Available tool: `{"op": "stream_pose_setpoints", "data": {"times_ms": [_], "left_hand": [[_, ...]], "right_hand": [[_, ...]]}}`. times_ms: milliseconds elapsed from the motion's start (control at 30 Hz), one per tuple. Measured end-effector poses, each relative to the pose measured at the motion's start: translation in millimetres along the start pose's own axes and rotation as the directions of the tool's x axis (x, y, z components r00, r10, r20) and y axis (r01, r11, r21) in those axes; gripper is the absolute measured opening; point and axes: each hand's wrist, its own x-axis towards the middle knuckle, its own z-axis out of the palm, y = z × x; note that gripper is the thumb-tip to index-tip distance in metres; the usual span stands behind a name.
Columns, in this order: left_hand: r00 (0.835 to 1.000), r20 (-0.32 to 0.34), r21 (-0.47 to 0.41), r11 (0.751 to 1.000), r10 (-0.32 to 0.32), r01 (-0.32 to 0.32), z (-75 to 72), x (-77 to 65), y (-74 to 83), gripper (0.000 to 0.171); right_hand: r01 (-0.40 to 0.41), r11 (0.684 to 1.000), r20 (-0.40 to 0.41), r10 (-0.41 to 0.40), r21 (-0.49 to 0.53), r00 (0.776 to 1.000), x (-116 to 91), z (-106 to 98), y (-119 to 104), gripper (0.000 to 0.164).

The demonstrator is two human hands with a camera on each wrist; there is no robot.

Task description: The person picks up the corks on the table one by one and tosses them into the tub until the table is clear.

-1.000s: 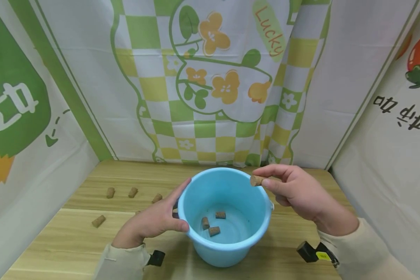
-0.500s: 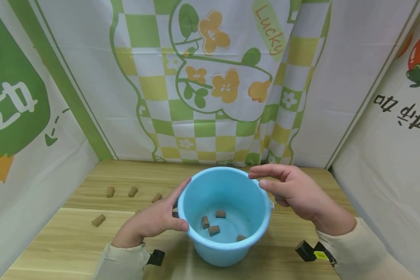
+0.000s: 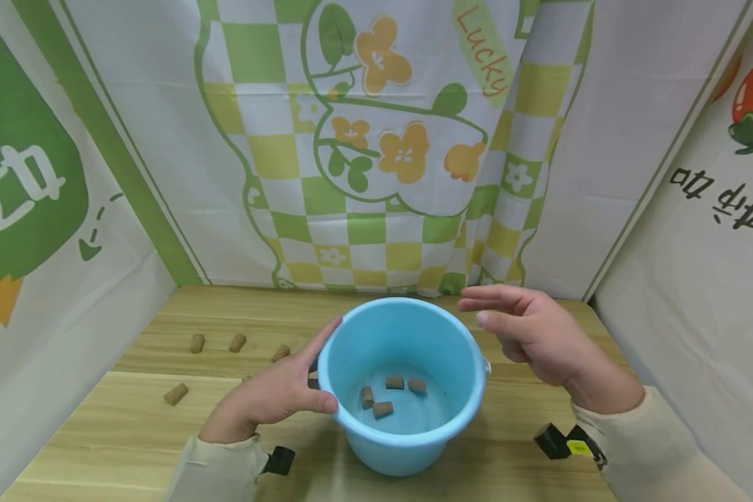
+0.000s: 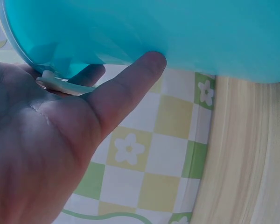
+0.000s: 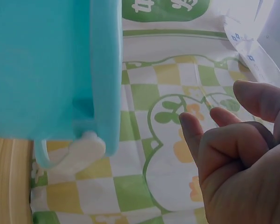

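Note:
A light blue bucket (image 3: 395, 450) stands on the wooden table, its mouth facing up. Several corks (image 3: 383, 409) lie on its floor. My left hand (image 3: 272, 394) rests against the bucket's left side, thumb and forefinger spread along the rim. In the left wrist view, a straight digit of the left hand (image 4: 42, 130) presses the outer wall, near the white handle (image 4: 60, 86). To the right of the rim, my right hand (image 3: 542, 335) hovers in the air, holding nothing. The right wrist view has the right hand (image 5: 245, 154) apart from the bucket (image 5: 105, 70), some fingers bent.
Several more corks (image 3: 238, 342) lie scattered on the table (image 3: 132, 446) left of the bucket, one partly behind the left hand. A printed curtain (image 3: 376, 167) hangs along the table's back edge, with printed cloth walls at both sides.
The right hand let go of a cork over the bucket; it dropped in and now lies beside the others. The right hand then drew back slightly rightward. The left hand stayed put.

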Motion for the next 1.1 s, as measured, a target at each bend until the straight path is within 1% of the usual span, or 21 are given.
{"op": "stream_pose_setpoints", "data": {"times_ms": [100, 233, 333, 467, 633, 867, 967, 1100], "left_hand": [[1.000, 0.001, 0.002, 1.000, 0.001, -0.001, -0.2, 0.0, 0.0, 0.116], [1.000, 0.000, 0.004, 1.000, 0.004, -0.004, -0.7, -0.3, -0.1, 0.117], [1.000, -0.004, 0.009, 1.000, 0.004, -0.004, -0.8, -0.5, 0.0, 0.117], [1.000, -0.004, 0.014, 1.000, 0.005, -0.005, -1.0, -0.7, 0.2, 0.117], [1.000, 0.001, 0.010, 1.000, 0.012, -0.012, -1.3, -0.7, -0.1, 0.117], [1.000, 0.001, 0.002, 1.000, 0.012, -0.012, -1.4, -0.5, -1.4, 0.116], [1.000, 0.002, -0.002, 1.000, 0.008, -0.008, -1.2, -0.5, -1.5, 0.117], [1.000, 0.000, -0.004, 1.000, 0.007, -0.007, -1.0, -0.4, -1.4, 0.117]], "right_hand": [[-0.009, 1.000, -0.041, 0.009, 0.007, 0.999, 2, -6, 4, 0.038], [-0.036, 0.999, -0.105, 0.035, -0.012, 0.994, 5, -15, 9, 0.032], [-0.062, 0.998, -0.148, 0.058, -0.024, 0.987, 6, -23, 13, 0.033], [-0.087, 0.996, -0.187, 0.080, -0.029, 0.979, 8, -35, 23, 0.037], [-0.115, 0.993, -0.206, 0.110, -0.015, 0.972, 8, -49, 36, 0.041], [-0.154, 0.987, -0.235, 0.163, 0.055, 0.958, 7, -68, 53, 0.048], [-0.159, 0.984, -0.244, 0.173, 0.077, 0.954, 8, -75, 60, 0.049], [-0.165, 0.978, -0.254, 0.192, 0.125, 0.948, 8, -85, 72, 0.046]]}}
